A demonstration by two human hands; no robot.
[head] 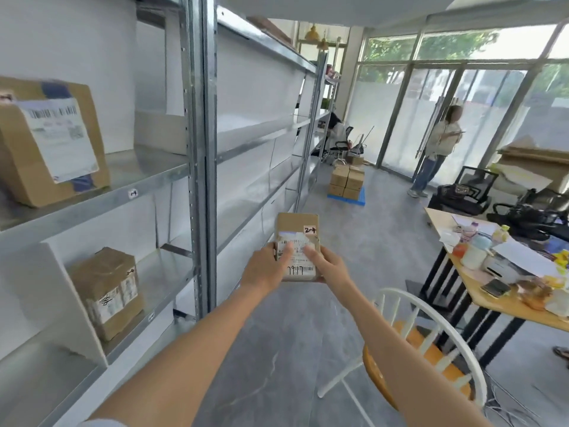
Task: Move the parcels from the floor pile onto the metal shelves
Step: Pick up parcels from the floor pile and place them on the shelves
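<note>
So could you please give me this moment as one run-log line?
stage: carrying | item: small brown cardboard parcel | left hand: holds it | right hand: holds it | grey metal shelves: on left

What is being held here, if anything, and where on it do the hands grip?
A small cardboard parcel, held by both hands at its near end: left hand on its left edge, right hand on its right, thumbs over the shipping label.

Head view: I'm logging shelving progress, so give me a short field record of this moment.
held item: small parcel, marked 2-4
left hand: grips its left side
right hand: grips its right side
parcel position: in the air over the floor, right of the metal shelves
already shelved: large box on an upper shelf, taped box below it
</note>
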